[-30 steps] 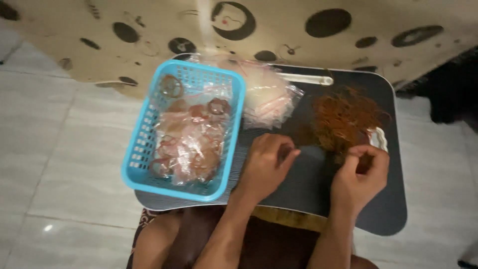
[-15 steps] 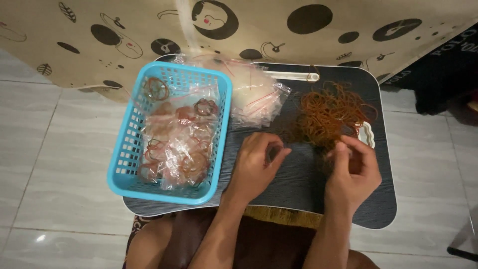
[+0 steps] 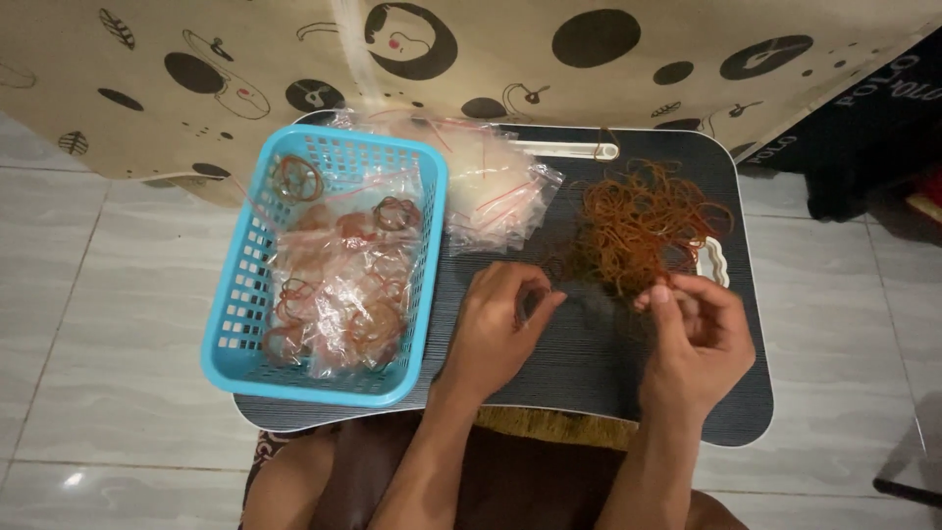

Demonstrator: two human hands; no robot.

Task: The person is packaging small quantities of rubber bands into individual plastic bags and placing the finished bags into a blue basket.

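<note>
From my remote seat I see the view has steadied over the dark ribbed lap tray (image 3: 608, 383) compared with a second ago. My left hand (image 3: 496, 329) has curled inward since then: its fingers are narrow, tips bunched toward the thumb, seemingly pinching something small, though I cannot tell what. My right hand (image 3: 699, 339) has lifted slightly off the tray, and its fingertips (image 3: 659, 294) are now pinched together at the near edge of the loose heap of orange-brown rubber bands (image 3: 643, 224), which lies just beyond them. I judge a few bands are being drawn out of the heap between both hands. To the left of my left fingers sits the light-blue plastic mesh basket (image 3: 235, 324) with filled clear bags (image 3: 339, 294); beyond those fingers lies a stack of empty clear plastic bags (image 3: 491, 186).
</note>
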